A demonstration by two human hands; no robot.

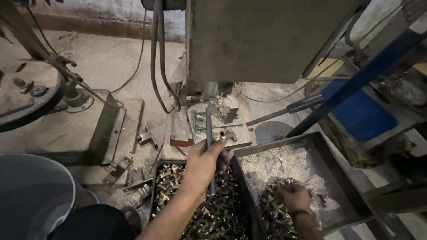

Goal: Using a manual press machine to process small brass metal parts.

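My left hand [202, 162] grips the rod [208, 133], tip at the fixture [218, 118]; I keep it vertical. My right hand [293, 195] closes among parts [271, 209] in the tray [331, 153].

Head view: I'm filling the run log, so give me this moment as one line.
left hand: grips metal rod at machine fixture | right hand: in tray on small brass parts

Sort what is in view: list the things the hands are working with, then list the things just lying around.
In use:
left hand gripping the metal rod at the machine fixture
right hand in the tray of small metal parts
second tray of parts

Lying about:
grey bucket
loose brackets
blue frame
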